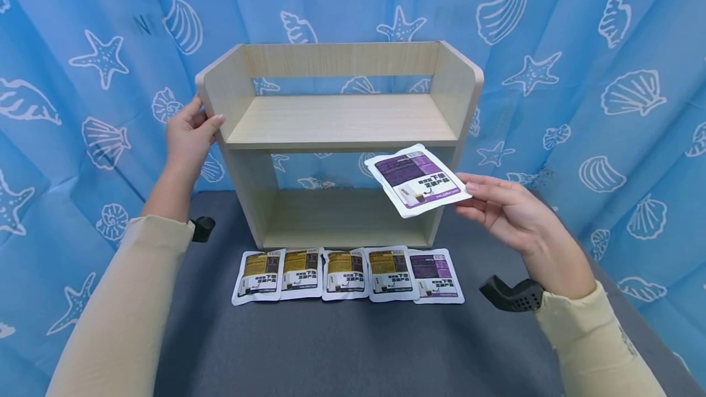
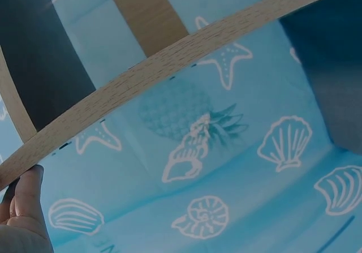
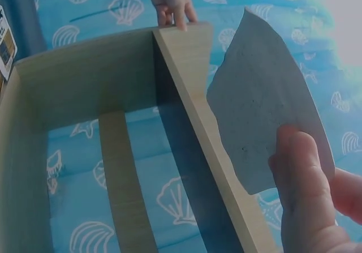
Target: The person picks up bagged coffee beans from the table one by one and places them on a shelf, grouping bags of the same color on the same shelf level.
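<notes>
My right hand (image 1: 510, 210) pinches a white pouch with a purple label (image 1: 419, 179) at its lower right corner, thumb against fingers. The pouch is tilted in the air before the right part of a wooden shelf (image 1: 342, 146); its plain grey back shows in the right wrist view. My left hand (image 1: 190, 133) grips the front edge of the shelf's left side panel. On the table, in front of the shelf, a row of pouches lies flat: several with yellow-brown labels (image 1: 344, 274) and one with a purple label (image 1: 436, 276) at the right end.
The shelf has an upper board (image 1: 342, 118) and a lower board (image 1: 342, 219) between two side panels. A blue curtain (image 1: 551, 78) with white shells and starfish hangs behind it. The dark grey table (image 1: 331, 348) extends in front.
</notes>
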Action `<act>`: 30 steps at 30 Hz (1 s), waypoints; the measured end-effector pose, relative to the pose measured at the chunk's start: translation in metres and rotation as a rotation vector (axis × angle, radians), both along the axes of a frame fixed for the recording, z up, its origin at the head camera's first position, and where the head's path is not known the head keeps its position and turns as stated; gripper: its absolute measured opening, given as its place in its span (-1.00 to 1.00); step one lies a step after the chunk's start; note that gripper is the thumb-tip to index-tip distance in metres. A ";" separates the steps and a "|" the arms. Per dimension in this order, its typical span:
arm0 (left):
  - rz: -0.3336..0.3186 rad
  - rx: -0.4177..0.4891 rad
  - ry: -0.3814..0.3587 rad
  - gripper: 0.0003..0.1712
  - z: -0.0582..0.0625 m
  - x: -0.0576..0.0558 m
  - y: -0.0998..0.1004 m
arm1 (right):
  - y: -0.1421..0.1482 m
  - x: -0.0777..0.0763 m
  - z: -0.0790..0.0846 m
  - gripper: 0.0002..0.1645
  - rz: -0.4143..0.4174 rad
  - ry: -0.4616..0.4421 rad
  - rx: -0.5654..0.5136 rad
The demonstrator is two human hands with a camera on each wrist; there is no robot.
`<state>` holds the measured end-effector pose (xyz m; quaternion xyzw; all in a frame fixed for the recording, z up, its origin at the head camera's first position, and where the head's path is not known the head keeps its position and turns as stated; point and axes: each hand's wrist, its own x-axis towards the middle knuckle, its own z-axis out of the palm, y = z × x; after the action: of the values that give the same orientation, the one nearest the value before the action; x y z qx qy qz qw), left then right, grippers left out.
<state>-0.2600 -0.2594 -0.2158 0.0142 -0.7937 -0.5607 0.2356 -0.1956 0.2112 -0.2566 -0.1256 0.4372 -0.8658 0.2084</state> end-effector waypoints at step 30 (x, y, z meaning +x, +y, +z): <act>-0.003 0.003 -0.002 -0.31 0.002 0.003 0.002 | -0.055 -0.022 0.044 -0.83 -0.190 -0.118 -0.009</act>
<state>-0.2572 -0.2573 -0.2136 0.0140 -0.7932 -0.5621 0.2339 -0.2174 0.1561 -0.2124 -0.0332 0.4303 -0.8895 0.1501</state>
